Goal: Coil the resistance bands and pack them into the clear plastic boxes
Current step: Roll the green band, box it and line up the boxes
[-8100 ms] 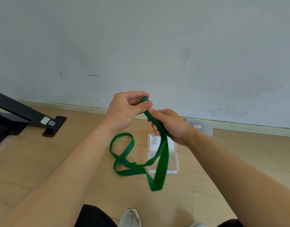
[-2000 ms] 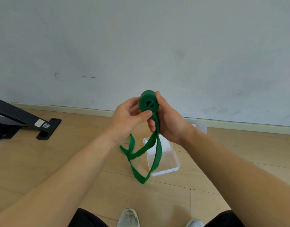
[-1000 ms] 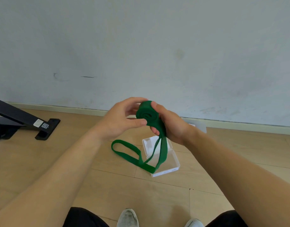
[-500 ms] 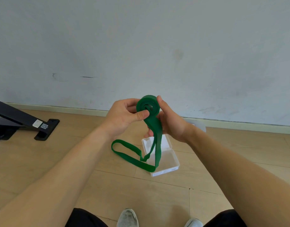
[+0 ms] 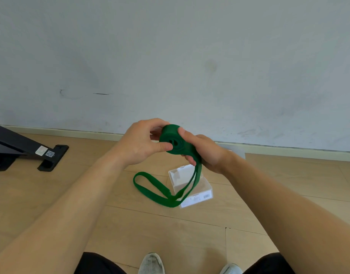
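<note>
Above the floor, your left hand and right hand both grip the partly coiled green band. Its loose tail crosses the clear box below. A black stand sits by the floor's far-left edge.

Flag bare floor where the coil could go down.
Free: floor between black stand foot and green band's loose loop; floor right of clear box; strip between box and shoes. Crowded: at the box, where the loop lies.
</note>
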`<state>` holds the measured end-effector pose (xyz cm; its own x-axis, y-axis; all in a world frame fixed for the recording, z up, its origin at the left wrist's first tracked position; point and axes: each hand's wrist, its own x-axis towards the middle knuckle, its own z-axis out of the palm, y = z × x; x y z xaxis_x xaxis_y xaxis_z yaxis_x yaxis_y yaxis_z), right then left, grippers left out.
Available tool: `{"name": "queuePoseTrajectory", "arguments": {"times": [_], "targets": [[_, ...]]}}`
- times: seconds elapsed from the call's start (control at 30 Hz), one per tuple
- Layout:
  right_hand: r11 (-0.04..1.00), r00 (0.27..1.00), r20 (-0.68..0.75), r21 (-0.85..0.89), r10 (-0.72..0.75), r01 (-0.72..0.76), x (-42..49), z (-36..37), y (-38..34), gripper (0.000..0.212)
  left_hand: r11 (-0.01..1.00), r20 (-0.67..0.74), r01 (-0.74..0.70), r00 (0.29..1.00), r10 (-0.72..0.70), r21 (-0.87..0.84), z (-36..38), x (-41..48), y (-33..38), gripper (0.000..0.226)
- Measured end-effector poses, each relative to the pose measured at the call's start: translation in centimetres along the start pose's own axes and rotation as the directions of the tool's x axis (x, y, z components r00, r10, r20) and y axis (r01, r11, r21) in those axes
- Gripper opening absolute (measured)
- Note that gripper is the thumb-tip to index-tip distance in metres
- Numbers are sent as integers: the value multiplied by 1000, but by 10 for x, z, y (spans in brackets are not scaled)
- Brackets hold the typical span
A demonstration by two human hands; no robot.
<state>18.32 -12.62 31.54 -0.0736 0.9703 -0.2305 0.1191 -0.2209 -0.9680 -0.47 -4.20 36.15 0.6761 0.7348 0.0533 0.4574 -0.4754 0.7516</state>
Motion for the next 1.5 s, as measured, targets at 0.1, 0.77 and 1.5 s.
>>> {"name": "queuePoseTrajectory", "arguments": {"times": [0.1, 0.77, 1.5], "targets": [[963, 998, 16, 265, -60, 54, 3, 6, -4, 80, 887, -88, 55, 990, -107, -459, 21, -10, 4, 43], [970, 983, 129, -223, 128, -97, -8, -6, -12, 95, 982, 230, 78, 966, -117, 173, -24, -6, 14, 46], [913, 972, 231, 403, -33, -65, 2, 10, -12, 83, 891, -119, 4, 991, -65, -453, 5, -3, 4, 42]]}}
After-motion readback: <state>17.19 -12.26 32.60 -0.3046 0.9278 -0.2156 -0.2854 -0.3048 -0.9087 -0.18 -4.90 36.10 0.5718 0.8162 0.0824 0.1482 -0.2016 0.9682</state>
